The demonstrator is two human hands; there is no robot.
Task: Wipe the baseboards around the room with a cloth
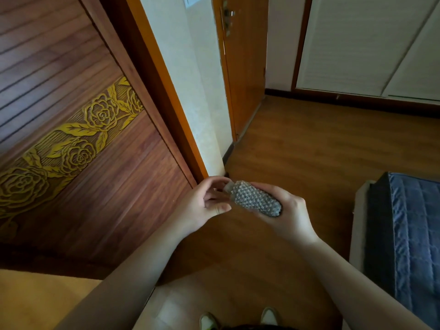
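A grey knobbly cloth, folded into a thick wad, is held in front of me above the wooden floor. My right hand grips its right end from below. My left hand pinches its left tip with curled fingers. Just beyond the hands a dark baseboard runs along the foot of a pale wall toward an orange door. Another dark baseboard runs along the far wall under white panels.
A carved wooden door with gold roses stands open on the left. The orange door is at the back. A bed with a blue quilt fills the right side. My feet stand on the wooden floor.
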